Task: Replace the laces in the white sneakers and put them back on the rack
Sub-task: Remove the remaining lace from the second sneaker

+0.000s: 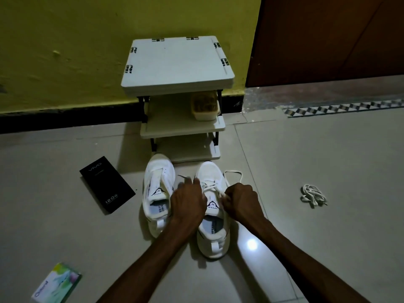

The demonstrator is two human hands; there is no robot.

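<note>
**Two hands lacing one of two white sneakers on a tiled floor**

Nearest, one pale printed box [56, 283] lies on the grey tiled floor [328, 160]. Two hands work at the right sneaker [211, 178]. The left hand [188, 202] curls its fingers round one lace end. The right hand [240, 202] is fisted on the lace [233, 171], which loops beyond it. The left sneaker [158, 193], just beside, is unlaced. One black box [107, 184] and one loose lace bundle [312, 193] flank the pair. Beyond stands one three-shelf rack [177, 62] bearing one tub [205, 108], against a yellow wall [65, 40] beside a brown door [328, 40].
</note>
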